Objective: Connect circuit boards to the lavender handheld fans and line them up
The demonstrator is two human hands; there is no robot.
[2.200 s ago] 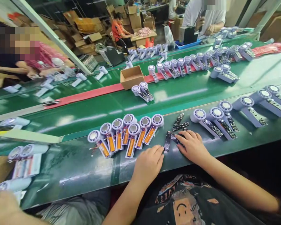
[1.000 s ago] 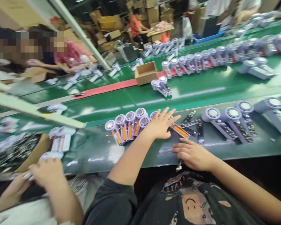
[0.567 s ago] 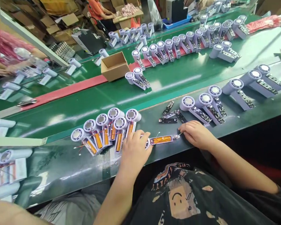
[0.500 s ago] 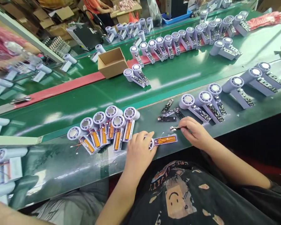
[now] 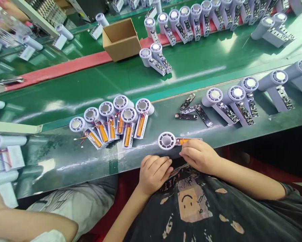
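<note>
Slid down toward the edge of the green surface [image 5: 52,168], the fan [image 5: 166,140] now lies flat; the right hand [image 5: 198,155] presses its fingers together over the battery strip [image 5: 185,141], seemingly to steady it; the left hand [image 5: 154,171] curls closed just below, holding nothing.

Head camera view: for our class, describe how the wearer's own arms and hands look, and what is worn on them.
The left hand and right hand are bare: no gloves, rings or wristbands show. The right arm emerges from a short, faded charcoal T-shirt sleeve; both forearms are uncovered.
</note>
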